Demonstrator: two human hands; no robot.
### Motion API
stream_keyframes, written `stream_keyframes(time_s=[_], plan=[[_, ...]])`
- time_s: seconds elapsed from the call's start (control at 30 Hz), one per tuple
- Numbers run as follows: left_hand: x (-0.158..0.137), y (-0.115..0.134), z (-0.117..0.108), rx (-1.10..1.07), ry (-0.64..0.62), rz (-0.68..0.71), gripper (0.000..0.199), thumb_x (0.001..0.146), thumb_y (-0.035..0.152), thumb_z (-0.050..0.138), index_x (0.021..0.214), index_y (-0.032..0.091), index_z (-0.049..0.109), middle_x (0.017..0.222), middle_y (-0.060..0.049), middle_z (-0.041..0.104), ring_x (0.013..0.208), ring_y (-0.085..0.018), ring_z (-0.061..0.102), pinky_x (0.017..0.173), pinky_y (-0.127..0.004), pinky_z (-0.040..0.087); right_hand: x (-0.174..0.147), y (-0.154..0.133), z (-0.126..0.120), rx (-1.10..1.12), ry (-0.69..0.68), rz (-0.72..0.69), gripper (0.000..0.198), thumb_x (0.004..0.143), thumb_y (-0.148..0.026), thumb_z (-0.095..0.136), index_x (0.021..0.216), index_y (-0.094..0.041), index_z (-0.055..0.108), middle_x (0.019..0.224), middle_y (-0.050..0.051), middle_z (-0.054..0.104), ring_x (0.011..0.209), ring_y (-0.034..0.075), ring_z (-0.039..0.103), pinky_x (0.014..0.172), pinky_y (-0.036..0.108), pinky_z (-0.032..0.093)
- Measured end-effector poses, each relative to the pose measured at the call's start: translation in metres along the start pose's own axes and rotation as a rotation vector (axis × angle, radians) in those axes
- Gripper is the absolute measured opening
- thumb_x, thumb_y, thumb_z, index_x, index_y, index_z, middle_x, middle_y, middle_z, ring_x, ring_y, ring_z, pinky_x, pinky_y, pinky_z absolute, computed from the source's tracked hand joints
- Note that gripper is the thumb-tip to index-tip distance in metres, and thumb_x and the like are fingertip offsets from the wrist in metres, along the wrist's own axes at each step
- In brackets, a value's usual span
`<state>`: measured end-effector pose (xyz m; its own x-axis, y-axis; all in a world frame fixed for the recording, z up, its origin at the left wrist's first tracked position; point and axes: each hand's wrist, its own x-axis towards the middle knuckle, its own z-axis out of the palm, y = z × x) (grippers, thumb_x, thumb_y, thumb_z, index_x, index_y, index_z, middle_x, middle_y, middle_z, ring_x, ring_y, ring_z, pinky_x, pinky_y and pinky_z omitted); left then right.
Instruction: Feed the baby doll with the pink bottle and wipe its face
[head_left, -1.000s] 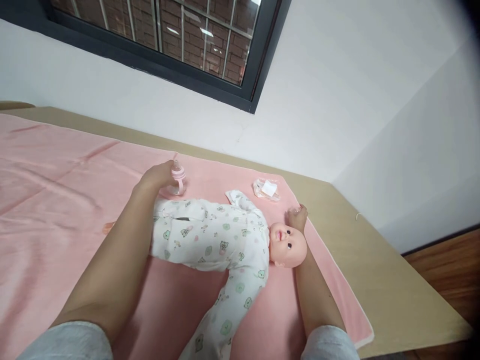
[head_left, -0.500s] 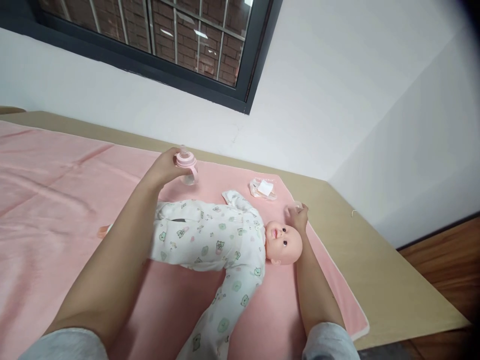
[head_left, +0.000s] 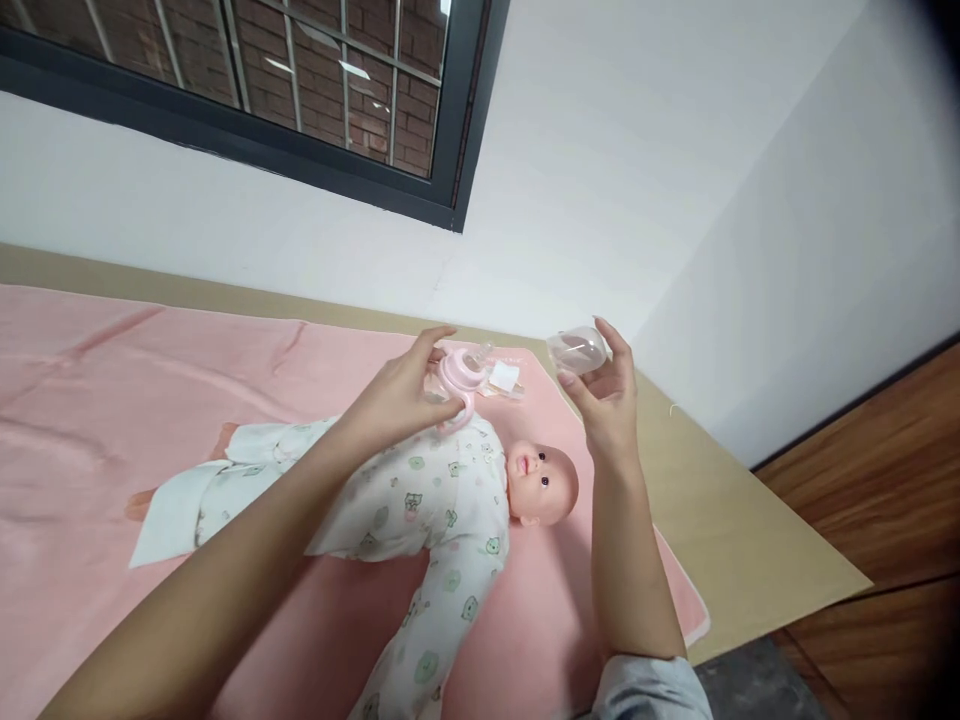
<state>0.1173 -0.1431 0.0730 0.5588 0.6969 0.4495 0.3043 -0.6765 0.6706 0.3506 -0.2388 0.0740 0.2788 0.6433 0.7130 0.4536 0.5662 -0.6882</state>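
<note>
My left hand (head_left: 409, 395) is closed around a baby bottle (head_left: 463, 372) with a pink collar, pink handles and a clear nipple, tilted to the right above the doll's chest. Across from it, my right hand (head_left: 609, 395) grips a clear bottle cap (head_left: 576, 350), its narrower side toward the bottle; the two are apart. Below both hands a baby doll (head_left: 544, 483) lies on its back, head to the right, in a white sleepsuit (head_left: 450, 510) printed with small green figures. My left forearm hides part of its body.
A pink blanket (head_left: 517, 620) lies under the doll on a beige tabletop (head_left: 720, 520). Behind the bottle sits a small clear packet with a white label (head_left: 504, 377). A white wall (head_left: 570, 200) with a dark-framed window (head_left: 442, 190) stands at the back.
My left hand has brought the bottle to the right and tilted it. My right hand has lifted the clear cap from beside the doll's head. The view has shifted slightly.
</note>
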Motion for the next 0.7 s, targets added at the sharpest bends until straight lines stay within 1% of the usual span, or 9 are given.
stream_keyframes(time_s=[0.1,0.2,0.33,0.43,0.5,0.6,0.7], plan=[[-0.008,0.014,0.007,0.020,-0.059,0.031,0.080,0.072,0.031,0.066,0.146,0.024,0.033,0.123,-0.010,0.059,0.120,-0.029,0.054,0.097,-0.041,0.044,-0.010,-0.015,0.020,0.030,-0.065,0.010,0.074,0.078,-0.049,0.070,0.142,-0.037,0.035,0.135,0.006,0.053,0.127,0.024,0.052,0.106,0.044,0.047],[-0.012,0.023,0.007,0.058,-0.074,0.038,0.079,0.073,0.031,0.065,0.146,0.024,0.034,0.123,-0.010,0.060,0.122,-0.030,0.052,0.097,-0.042,0.044,-0.016,-0.018,0.035,0.064,-0.120,0.039,0.070,0.079,-0.048,0.069,0.140,-0.037,0.039,0.137,0.004,0.051,0.126,0.023,0.052,0.107,0.044,0.047],[-0.015,0.024,0.002,0.098,-0.056,0.045,0.077,0.074,0.034,0.065,0.145,0.028,0.036,0.124,-0.007,0.060,0.118,-0.032,0.053,0.093,-0.044,0.046,-0.023,-0.017,0.050,0.084,-0.184,0.056,0.064,0.079,-0.048,0.069,0.137,-0.038,0.045,0.140,0.003,0.049,0.128,0.024,0.050,0.107,0.046,0.046],[-0.014,0.022,0.000,0.094,-0.031,0.062,0.077,0.074,0.036,0.067,0.144,0.030,0.036,0.122,-0.007,0.061,0.118,-0.031,0.054,0.093,-0.043,0.047,-0.028,-0.018,0.058,0.117,-0.206,0.074,0.062,0.080,-0.048,0.067,0.137,-0.040,0.043,0.144,0.002,0.046,0.131,0.025,0.047,0.108,0.047,0.046],[-0.014,0.021,0.000,0.079,-0.014,0.093,0.077,0.074,0.037,0.068,0.144,0.028,0.036,0.118,-0.007,0.063,0.117,-0.030,0.056,0.093,-0.042,0.047,-0.030,-0.018,0.062,0.139,-0.215,0.095,0.069,0.079,-0.048,0.069,0.140,-0.041,0.039,0.146,0.002,0.042,0.133,0.024,0.045,0.106,0.047,0.047],[-0.012,0.021,0.002,0.070,0.008,0.125,0.079,0.072,0.034,0.068,0.143,0.025,0.037,0.116,-0.007,0.064,0.114,-0.029,0.059,0.092,-0.039,0.048,-0.031,-0.017,0.065,0.176,-0.224,0.148,0.089,0.072,-0.048,0.076,0.146,-0.044,0.026,0.148,0.002,0.038,0.134,0.025,0.044,0.104,0.046,0.050],[-0.012,0.021,0.007,0.108,0.051,0.144,0.078,0.071,0.028,0.069,0.143,0.024,0.038,0.117,-0.007,0.064,0.112,-0.028,0.060,0.094,-0.039,0.047,-0.032,-0.015,0.067,0.213,-0.216,0.190,0.101,0.069,-0.047,0.078,0.149,-0.046,0.015,0.149,0.003,0.036,0.130,0.025,0.048,0.099,0.045,0.054]])
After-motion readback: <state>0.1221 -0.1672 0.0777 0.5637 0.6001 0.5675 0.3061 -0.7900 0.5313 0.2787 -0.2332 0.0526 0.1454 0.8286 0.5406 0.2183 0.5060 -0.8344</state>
